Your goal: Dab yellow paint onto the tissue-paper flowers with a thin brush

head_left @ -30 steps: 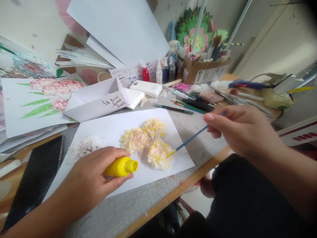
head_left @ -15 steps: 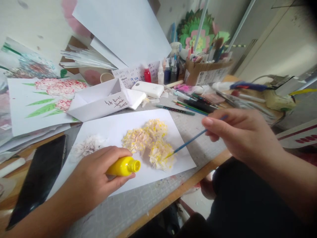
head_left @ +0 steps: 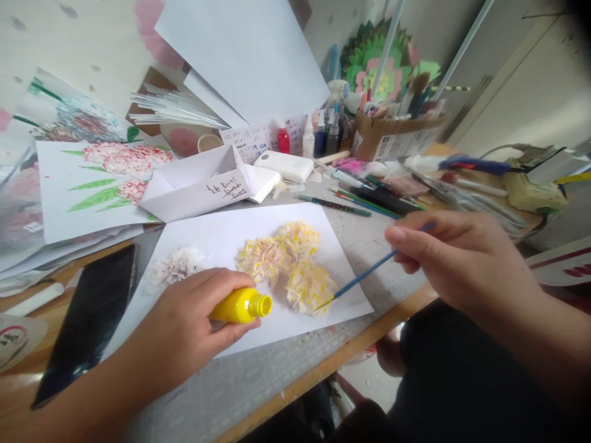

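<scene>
My left hand [head_left: 182, 335] is wrapped round a small yellow paint bottle [head_left: 242, 306], lying on its side with the open mouth pointing right. My right hand [head_left: 457, 261] pinches a thin blue paintbrush [head_left: 364, 277]; its yellow-tipped bristles touch the lower right edge of a cluster of crumpled paper flowers [head_left: 289, 264] dabbed with yellow. The flowers are glued on a white sheet [head_left: 217, 237]. A paler, unpainted paper flower [head_left: 178, 266] sits at the sheet's left, just above my left hand.
A black phone [head_left: 90, 317] lies left of the sheet. Behind stand a folded white paper box [head_left: 196, 184], a flower painting [head_left: 92, 184], small paint bottles [head_left: 318, 138], loose pencils [head_left: 357, 203] and a cardboard box of tools [head_left: 392, 132]. The table's wooden edge [head_left: 323, 369] runs near my lap.
The view has drifted slightly, so everything sits a little further right. The brush tip keeps touching the lower right flower; both hands hold as before.
</scene>
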The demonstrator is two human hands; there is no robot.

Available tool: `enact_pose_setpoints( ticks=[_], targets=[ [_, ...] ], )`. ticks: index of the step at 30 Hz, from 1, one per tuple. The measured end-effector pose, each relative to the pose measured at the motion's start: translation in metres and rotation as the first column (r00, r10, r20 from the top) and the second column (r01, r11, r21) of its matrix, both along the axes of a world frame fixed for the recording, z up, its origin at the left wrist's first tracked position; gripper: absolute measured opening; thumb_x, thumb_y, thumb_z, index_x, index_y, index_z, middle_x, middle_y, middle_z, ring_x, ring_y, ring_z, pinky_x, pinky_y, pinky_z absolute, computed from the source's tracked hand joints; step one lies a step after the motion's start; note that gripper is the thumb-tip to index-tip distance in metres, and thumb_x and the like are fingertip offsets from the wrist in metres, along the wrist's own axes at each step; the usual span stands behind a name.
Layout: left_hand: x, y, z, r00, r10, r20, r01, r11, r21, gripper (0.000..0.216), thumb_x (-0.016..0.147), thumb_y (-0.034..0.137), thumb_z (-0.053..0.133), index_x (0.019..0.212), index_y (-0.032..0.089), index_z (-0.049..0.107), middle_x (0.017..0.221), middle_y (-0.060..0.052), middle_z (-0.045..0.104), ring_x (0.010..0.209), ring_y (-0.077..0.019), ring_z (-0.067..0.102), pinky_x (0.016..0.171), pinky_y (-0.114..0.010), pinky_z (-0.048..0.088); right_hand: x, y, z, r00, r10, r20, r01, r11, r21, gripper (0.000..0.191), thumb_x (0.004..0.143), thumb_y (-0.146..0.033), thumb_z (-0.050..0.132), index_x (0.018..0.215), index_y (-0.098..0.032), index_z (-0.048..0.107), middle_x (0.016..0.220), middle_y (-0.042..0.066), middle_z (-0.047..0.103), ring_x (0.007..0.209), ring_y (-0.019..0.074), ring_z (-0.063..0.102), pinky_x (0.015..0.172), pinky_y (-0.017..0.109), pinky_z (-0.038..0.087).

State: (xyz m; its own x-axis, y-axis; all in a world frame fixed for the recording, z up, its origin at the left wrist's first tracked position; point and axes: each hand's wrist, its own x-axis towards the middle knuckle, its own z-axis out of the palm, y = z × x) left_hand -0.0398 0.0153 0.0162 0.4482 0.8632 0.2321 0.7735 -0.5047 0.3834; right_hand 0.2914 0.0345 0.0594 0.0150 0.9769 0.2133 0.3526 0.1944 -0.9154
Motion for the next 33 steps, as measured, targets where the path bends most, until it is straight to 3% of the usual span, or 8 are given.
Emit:
enact_pose_setpoints(
  ticks=[11,19,33],
  targets=[
    [-0.0024,0.0007,-0.003,0.999,-0.031,0.015,0.031,0.999,0.031,0.033,0.097,0.061,0.064,0.109,0.031,0.07,0.099,0.002,0.079,0.085,-0.0209,0.074,0.085,-0.03,0.054,-0.0084,-0.0003,0.002,0.997,0.058,0.045,-0.059,0.998,0.003,0.049,0.07,-0.064,0.088,0.051,-0.023,0.069,0.044,0.0,0.061,0.039,0.0119,0.055,0.039,0.02,0.04],
    [-0.0015,-0.0003,-0.0047,0.998,-0.059,0.02,0.058,0.997,0.054,0.032,0.101,0.06,0.06,0.113,0.031,0.066,0.099,0.003,0.075,0.086,-0.0195,0.071,0.086,-0.029,0.05,-0.005,-0.0012,0.0037,0.996,0.0,0.085,0.0,1.0,-0.006,0.057,0.072,-0.07,0.085,0.05,-0.021,0.067,0.042,0.0,0.058,0.038,0.0081,0.048,0.038,0.017,0.034],
    [-0.0027,0.0018,-0.0046,0.994,-0.109,0.021,0.107,0.992,0.067,0.026,0.1,0.056,0.064,0.113,0.033,0.063,0.099,0.005,0.075,0.085,-0.0181,0.071,0.079,-0.028,0.048,-0.0064,-0.0038,0.0046,0.99,0.002,0.142,-0.02,0.992,0.122,0.054,0.074,-0.066,0.085,0.049,-0.022,0.067,0.041,-0.001,0.059,0.038,0.0073,0.05,0.038,0.014,0.036]
  ],
)
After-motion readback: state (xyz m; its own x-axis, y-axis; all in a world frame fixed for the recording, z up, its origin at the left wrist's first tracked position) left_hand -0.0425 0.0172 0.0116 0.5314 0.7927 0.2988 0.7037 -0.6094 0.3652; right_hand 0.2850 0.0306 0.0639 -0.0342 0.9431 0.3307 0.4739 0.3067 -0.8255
